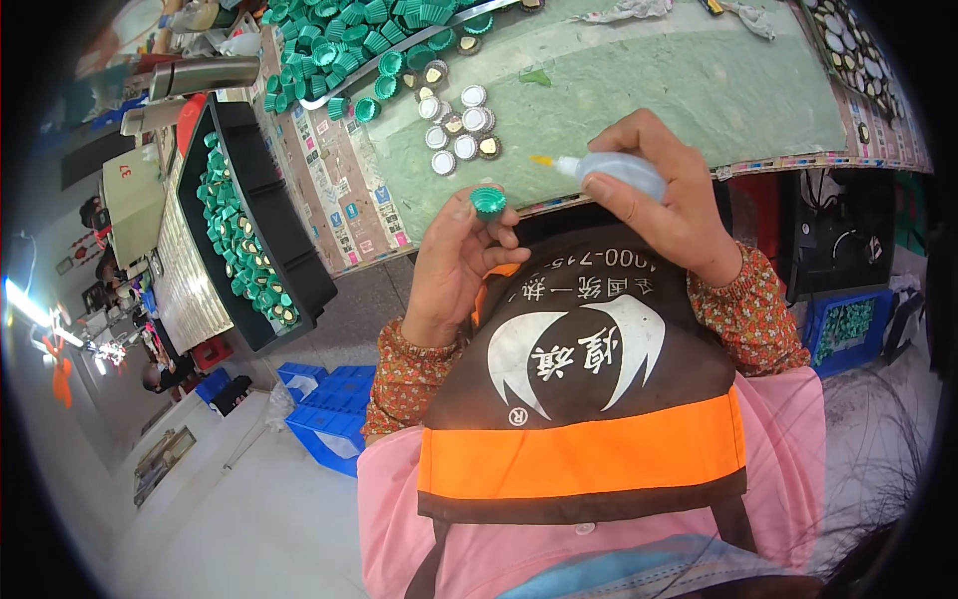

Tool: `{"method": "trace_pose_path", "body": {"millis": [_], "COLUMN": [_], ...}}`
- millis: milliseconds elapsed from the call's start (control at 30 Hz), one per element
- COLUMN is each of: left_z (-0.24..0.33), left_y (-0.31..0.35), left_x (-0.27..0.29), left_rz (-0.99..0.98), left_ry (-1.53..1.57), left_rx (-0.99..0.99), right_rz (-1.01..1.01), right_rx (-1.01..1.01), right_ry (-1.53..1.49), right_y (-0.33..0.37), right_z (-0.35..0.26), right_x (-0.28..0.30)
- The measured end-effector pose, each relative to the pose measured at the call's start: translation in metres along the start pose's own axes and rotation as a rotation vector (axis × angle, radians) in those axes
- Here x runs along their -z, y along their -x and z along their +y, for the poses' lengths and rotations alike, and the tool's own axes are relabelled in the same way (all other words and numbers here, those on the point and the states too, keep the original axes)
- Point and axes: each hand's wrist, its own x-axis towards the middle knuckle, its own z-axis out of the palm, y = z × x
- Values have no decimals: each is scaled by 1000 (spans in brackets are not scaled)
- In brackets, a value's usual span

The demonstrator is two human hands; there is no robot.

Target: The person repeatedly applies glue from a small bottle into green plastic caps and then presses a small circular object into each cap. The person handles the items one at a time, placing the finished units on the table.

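My left hand [451, 250] pinches a small green fluted cup [488, 203] just over the near edge of the worktable. To its right, my right hand [671, 190] is wrapped around a translucent squeeze bottle [627, 172] that lies nearly level. Its narrow yellow tip [542, 160] points left toward the cup, with a gap between them. Beyond the cup, several small round crimped pieces [473, 97] lie grouped on the pale green table cover [639, 90]; some show white faces, others dark rims with gold centres.
Many green fluted cups [329, 50] are heaped at the far left, around a metal-edged tray. A black bin [269, 215] with more green pieces stands left of the table. Dark round pieces with white faces [848, 45] fill a tray at far right. Blue crates [344, 404] sit below.
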Motion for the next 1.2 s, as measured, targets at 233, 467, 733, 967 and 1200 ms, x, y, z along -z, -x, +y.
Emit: {"method": "trace_pose_path", "body": {"millis": [233,467,733,967,1200], "left_z": [11,12,9,9,5], "left_y": [4,4,6,8,8], "left_x": [-8,-12,-12,-15,-19], "left_rz": [111,132,137,148,140], "left_ry": [-222,-213,-296,-371,-515], "left_rx": [-82,-63,-89,-127,-277], "right_rz": [87,-115,-173,-168,-205], "right_rx": [16,207,241,261,223], "right_ry": [40,193,296,323,288], "right_y": [-2,5,6,6,10], "right_z": [9,3,2,3,6], "right_x": [10,-14,-25,-28,-26]}}
